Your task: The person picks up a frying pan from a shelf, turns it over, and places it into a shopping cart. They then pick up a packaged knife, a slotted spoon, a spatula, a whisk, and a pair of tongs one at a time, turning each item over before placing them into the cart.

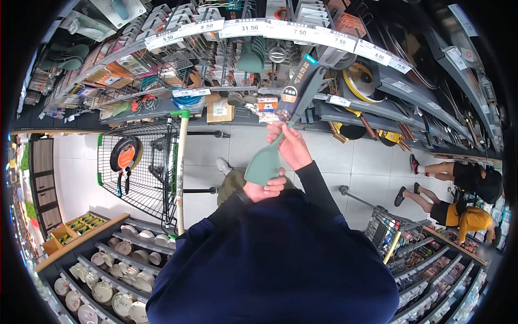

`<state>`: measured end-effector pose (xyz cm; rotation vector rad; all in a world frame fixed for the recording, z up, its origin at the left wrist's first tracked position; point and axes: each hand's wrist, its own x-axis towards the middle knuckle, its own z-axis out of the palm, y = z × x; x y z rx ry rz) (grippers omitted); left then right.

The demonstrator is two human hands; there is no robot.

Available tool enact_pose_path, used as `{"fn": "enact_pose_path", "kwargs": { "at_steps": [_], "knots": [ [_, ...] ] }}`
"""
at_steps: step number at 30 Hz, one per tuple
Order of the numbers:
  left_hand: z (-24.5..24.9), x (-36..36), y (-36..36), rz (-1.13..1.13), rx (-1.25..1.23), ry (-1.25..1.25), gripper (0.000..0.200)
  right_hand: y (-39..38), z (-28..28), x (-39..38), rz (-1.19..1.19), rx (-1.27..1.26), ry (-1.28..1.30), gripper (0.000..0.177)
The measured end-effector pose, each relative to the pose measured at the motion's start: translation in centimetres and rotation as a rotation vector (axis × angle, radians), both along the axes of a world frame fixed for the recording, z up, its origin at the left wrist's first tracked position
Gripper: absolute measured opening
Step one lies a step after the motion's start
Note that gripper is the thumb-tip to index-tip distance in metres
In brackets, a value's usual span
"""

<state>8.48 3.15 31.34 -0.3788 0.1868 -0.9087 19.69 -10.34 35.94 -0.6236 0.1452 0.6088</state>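
Partly covered: green spatula (pixel 262 163) clamped in both hands (pixel 295 149); small print on card (pixel 300 81) unreadable.

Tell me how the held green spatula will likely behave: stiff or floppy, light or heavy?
The green spatula is probably light, its blade looking broad and flat. It seems fairly stiff: the long handle runs straight past the right hand. The smooth-looking blade, touched by the left hand, might feel slightly slippery.
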Motion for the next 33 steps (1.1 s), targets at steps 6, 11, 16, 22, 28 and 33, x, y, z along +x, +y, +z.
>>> {"fn": "enact_pose_path", "kwargs": {
  "at_steps": [6, 11, 16, 22, 28, 33],
  "knots": [
    [4.0, 1.0, 0.0, -0.063, 0.481, -0.100, 0.065, -0.9, -0.5, 1.3, 0.079, -0.222, -0.150, 0.033],
    [5.7, 1.2, 0.7, 0.218, 0.238, -0.008, 0.069, -0.8, -0.4, 2.2, 0.111, -0.338, -0.205, 0.033],
    [2.2, 0.1, 1.3, 0.158, 0.489, -0.004, 0.055, -0.2, -0.3, 1.8, 0.130, -0.359, -0.232, 0.033],
    [2.2, -0.3, 1.3, 0.100, 0.662, -0.134, 0.052, -0.4, -0.4, 1.5, 0.120, -0.334, -0.208, 0.034],
    [0.9, -0.3, 1.0, 0.069, 0.655, -0.083, 0.048, -0.8, -0.4, 1.2, 0.128, -0.353, -0.202, 0.033],
    [0.2, -0.5, 0.7, 0.071, 0.681, -0.059, 0.042, -1.0, -0.2, 0.8, 0.141, -0.391, -0.184, 0.032]
  ]
}}
